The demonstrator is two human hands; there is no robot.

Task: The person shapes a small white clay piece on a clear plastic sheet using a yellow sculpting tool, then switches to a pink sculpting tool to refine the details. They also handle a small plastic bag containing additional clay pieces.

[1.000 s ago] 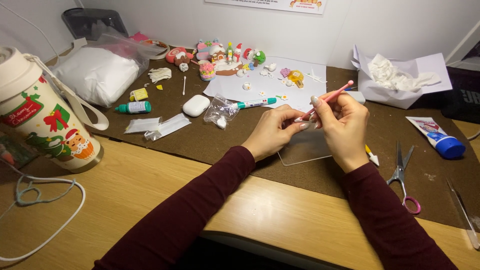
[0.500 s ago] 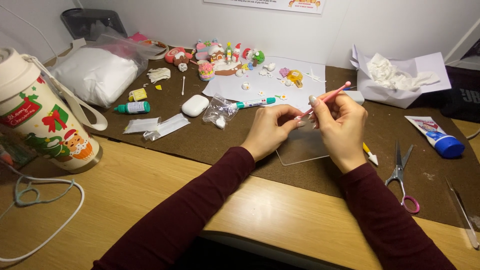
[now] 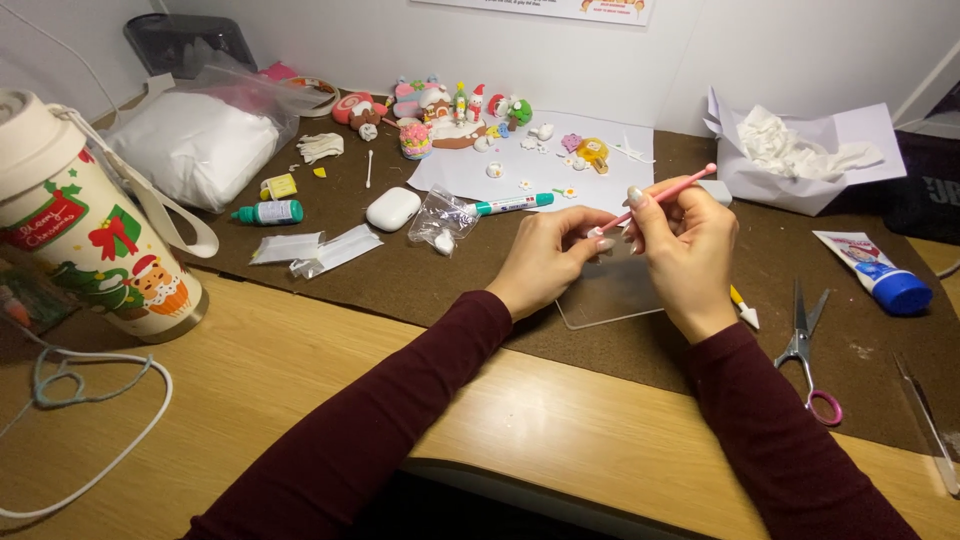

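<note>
Hands barely shifted | right hand (image 3: 690,245) clamps pink tool (image 3: 655,199) | left hand (image 3: 545,255) pinches tip

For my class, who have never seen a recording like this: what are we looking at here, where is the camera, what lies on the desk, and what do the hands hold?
The picture comes from a camera worn on a person's head, looking down at their own two bare hands; there is no machine. The right hand holds a thin pink modelling tool, and the left hand pinches something tiny at its lower tip, too small to identify. Below them lies a clear plastic sheet on a brown mat. Around it are scissors, a blue-capped tube, a green marker, a festive cup and small colourful clay figures on white paper.
</note>
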